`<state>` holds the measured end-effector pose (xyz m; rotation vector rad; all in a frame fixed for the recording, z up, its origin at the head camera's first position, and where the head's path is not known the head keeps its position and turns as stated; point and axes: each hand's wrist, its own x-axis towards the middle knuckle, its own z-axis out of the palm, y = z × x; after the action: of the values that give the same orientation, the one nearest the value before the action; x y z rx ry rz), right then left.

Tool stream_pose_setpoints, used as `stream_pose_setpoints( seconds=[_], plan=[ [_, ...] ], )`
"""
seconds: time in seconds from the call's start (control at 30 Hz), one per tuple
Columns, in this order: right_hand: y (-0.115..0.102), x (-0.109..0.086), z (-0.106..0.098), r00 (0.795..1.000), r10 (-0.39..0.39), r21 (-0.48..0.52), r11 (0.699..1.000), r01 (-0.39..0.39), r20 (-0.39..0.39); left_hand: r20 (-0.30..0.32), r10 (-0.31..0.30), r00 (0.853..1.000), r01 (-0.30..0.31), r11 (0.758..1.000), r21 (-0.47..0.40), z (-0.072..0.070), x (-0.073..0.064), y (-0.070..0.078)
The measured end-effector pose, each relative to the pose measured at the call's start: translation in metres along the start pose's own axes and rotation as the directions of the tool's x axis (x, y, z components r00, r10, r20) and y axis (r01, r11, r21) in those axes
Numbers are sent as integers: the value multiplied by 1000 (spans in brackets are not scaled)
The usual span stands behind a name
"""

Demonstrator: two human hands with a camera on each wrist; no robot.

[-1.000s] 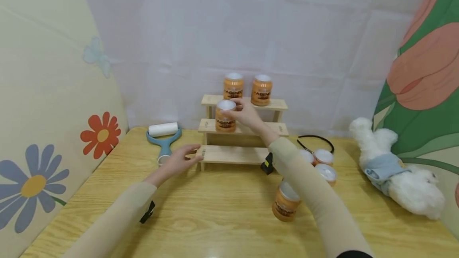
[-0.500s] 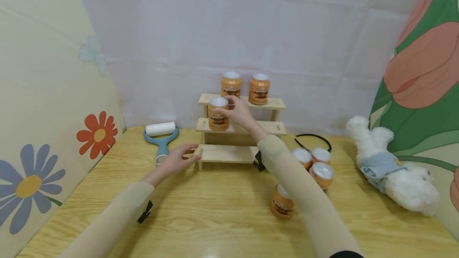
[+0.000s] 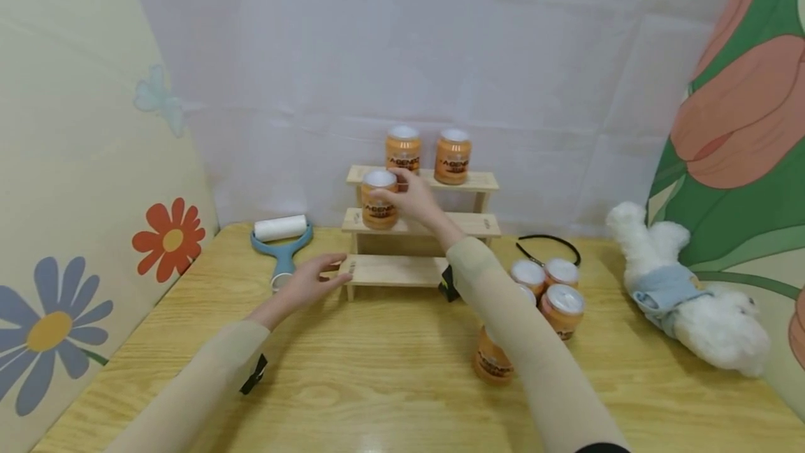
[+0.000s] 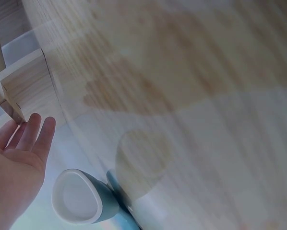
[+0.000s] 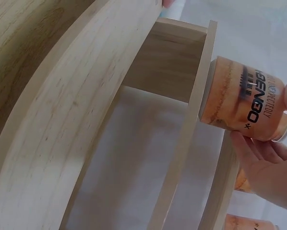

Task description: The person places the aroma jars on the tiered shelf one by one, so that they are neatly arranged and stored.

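Clearly, the right hand is pinching an orange can from its right side, thumb across the front and fingers round the back. That can stands upright near the left end of the middle tier of a wooden stand — in the right wrist view its base meets the board. Dark lettering runs round its label, and the top is pale.

The left hand lies at the left end of the lowest tier, thumb apart from the fingers, holding nothing up; the left wrist view shows the fingers extended at the board's corner, though how firmly they touch I cannot tell.

On the top tier stand two matching cans, a left one and a right one, a gap between them. More cans cluster on the table to the right of the stand, partly hidden by the right sleeve.

Left of the stand lies a lint roller with a blue handle and white roll. Behind the cluster sits a thin black headband; farther right — near a flowered panel — a white plush toy in blue clothing lies on its side.
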<state>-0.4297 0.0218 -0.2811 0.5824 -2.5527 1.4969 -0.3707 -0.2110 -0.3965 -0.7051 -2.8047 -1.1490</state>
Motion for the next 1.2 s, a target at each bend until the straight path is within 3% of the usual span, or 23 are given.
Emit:
stream_pose_setpoints(
  seconds=[0.8, 1.07, 1.2],
  plan=[
    [-1, -4, 3, 1000, -4, 43, 999, 5, -21, 2, 4, 1000, -4, 1000, 3, -1, 0, 0],
    [-7, -23, -11, 1000, -13, 89, 996, 12, 10, -3, 1, 1000, -1, 1000, 9, 1, -1, 2],
    [-10, -34, -21, 1000, -2, 58, 998, 1, 23, -9, 12, 1000, -12, 1000, 17, 1, 1, 2]
  ],
)
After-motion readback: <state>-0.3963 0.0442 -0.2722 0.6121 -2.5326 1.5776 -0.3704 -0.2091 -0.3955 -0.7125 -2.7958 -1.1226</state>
